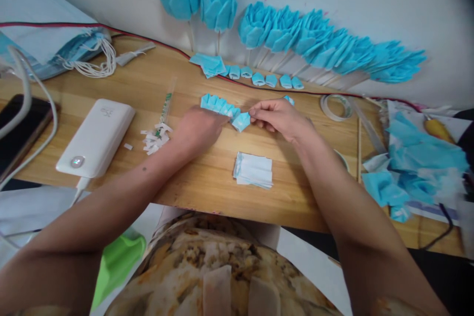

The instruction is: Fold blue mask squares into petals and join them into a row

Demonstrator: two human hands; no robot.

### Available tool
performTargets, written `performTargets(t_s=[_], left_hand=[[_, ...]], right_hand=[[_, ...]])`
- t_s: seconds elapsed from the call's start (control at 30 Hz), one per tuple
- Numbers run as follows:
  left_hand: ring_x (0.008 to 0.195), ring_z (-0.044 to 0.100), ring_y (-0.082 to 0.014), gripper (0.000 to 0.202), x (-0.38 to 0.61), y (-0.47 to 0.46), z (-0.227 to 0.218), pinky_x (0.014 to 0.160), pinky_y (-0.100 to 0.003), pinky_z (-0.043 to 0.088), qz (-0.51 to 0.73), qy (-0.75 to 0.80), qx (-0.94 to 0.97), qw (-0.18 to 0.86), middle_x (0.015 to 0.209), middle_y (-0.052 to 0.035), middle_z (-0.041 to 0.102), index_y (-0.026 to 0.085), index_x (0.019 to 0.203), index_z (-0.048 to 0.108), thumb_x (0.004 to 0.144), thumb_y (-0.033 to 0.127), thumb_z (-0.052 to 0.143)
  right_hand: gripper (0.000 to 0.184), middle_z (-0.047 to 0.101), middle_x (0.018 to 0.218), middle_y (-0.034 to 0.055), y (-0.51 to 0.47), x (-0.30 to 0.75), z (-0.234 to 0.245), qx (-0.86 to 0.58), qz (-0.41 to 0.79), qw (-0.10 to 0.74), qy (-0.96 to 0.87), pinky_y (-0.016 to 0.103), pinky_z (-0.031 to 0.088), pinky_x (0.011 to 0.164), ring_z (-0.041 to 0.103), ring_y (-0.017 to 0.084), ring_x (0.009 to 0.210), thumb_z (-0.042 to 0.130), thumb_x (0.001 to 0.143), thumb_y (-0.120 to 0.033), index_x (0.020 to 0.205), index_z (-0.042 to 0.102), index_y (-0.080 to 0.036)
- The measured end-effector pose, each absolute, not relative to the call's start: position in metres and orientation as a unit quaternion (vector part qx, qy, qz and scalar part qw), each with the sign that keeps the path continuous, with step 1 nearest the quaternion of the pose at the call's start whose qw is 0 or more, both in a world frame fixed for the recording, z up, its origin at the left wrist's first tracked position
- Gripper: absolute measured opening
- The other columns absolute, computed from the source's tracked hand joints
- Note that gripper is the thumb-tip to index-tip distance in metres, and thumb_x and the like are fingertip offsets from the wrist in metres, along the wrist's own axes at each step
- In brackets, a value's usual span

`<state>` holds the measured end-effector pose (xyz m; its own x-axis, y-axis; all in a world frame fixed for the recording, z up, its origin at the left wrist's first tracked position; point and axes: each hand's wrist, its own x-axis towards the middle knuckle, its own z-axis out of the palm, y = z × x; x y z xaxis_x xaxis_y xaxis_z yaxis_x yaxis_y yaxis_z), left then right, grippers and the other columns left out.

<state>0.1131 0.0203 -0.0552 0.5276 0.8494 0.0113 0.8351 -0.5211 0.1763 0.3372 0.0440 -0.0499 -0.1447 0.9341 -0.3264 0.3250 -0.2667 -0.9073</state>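
Observation:
My left hand (198,126) rests knuckles-up on the wooden table (192,182), fingers curled over a row of folded blue paper petals (218,104). My right hand (279,116) pinches the last folded blue petal (241,121) at the row's right end. A small stack of cut white-and-blue sheets (254,169) lies just in front of both hands. Behind them, a line of small blue folded pieces (264,80) sits near the wall, and several finished blue paper flowers (296,32) on sticks lean against it.
A white power bank (97,137) with its cable lies at the left, white paper scraps (153,139) beside it. A phone (20,131) sits far left, a tape roll (336,106) and thin stick (359,143) at right, blue scrap pile (414,168) far right.

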Motion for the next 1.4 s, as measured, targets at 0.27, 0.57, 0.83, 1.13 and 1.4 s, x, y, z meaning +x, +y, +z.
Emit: performTargets(t_s=[0.27, 0.57, 0.83, 1.13, 1.4], left_hand=[[0.093, 0.074, -0.0352, 0.045, 0.114, 0.018, -0.055, 0.076, -0.041, 0.047, 0.020, 0.483, 0.872, 0.073, 0.103, -0.0160, 0.080, 0.018, 0.118, 0.078, 0.094, 0.015, 0.040], [0.092, 0.074, -0.0340, 0.044, 0.115, 0.018, -0.052, 0.075, -0.041, 0.049, 0.018, 0.498, 0.863, 0.082, 0.103, -0.0149, 0.080, 0.020, 0.120, 0.079, 0.095, 0.019, 0.043], [0.093, 0.075, -0.0332, 0.045, 0.113, 0.017, -0.053, 0.076, -0.040, 0.051, 0.036, 0.501, 0.861, 0.086, 0.105, -0.0122, 0.081, 0.022, 0.120, 0.079, 0.095, 0.019, 0.041], [0.094, 0.076, -0.0284, 0.044, 0.109, 0.020, -0.060, 0.080, -0.037, 0.053, 0.130, 0.509, 0.842, 0.123, 0.107, -0.0103, 0.083, 0.024, 0.120, 0.081, 0.096, 0.022, 0.045], [0.087, 0.074, -0.0249, 0.040, 0.108, 0.021, -0.064, 0.073, -0.033, 0.049, 0.146, 0.510, 0.840, 0.116, 0.099, -0.0086, 0.083, 0.023, 0.109, 0.083, 0.094, 0.022, 0.047]], right_hand=[[0.017, 0.061, 0.055, -0.0017, 0.045, 0.326, -0.049, -0.602, 0.513, 0.307, -0.530, 0.024, 0.025, 0.043, 0.046, 0.006, 0.047, 0.070, 0.079, -0.017, 0.062, 0.069, -0.017], [0.017, 0.058, 0.050, -0.0032, 0.047, 0.325, -0.053, -0.620, 0.473, 0.303, -0.548, 0.024, 0.032, 0.047, 0.046, 0.007, 0.046, 0.069, 0.076, -0.017, 0.059, 0.068, -0.018], [0.017, 0.060, 0.049, -0.0027, 0.049, 0.326, -0.063, -0.631, 0.409, 0.285, -0.594, 0.025, 0.036, 0.050, 0.049, 0.009, 0.045, 0.068, 0.078, -0.023, 0.061, 0.069, -0.019], [0.019, 0.058, 0.046, -0.0032, 0.050, 0.326, -0.066, -0.641, 0.390, 0.278, -0.600, 0.026, 0.033, 0.049, 0.048, 0.009, 0.043, 0.067, 0.078, -0.025, 0.060, 0.069, -0.018], [0.021, 0.058, 0.046, -0.0035, 0.050, 0.326, -0.068, -0.632, 0.389, 0.284, -0.607, 0.026, 0.038, 0.052, 0.049, 0.009, 0.043, 0.067, 0.081, -0.023, 0.061, 0.069, -0.019]])
